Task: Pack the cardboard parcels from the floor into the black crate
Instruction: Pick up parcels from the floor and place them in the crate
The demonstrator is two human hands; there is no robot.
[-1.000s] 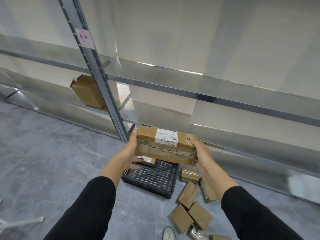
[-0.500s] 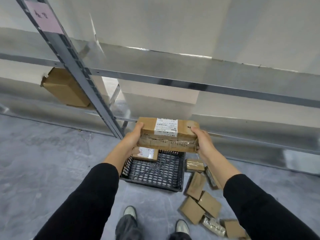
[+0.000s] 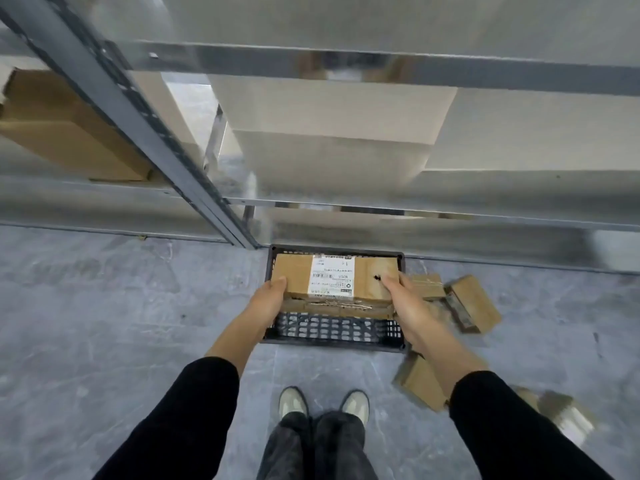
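You grip the long brown cardboard parcel with the white label (image 3: 334, 282) by its short ends, left hand (image 3: 268, 296) and right hand (image 3: 406, 301) each curled round one end, thumb on top. It hangs level over the black slatted plastic crate (image 3: 332, 330) on the grey floor (image 3: 104, 306), spanning nearly its whole length. With so little room, your fingers could jam against the crate walls, or one end could catch the rim and tip the parcel if you lower it skewed. The parcel hides the crate's bottom, so something underneath may leave it sitting crooked.
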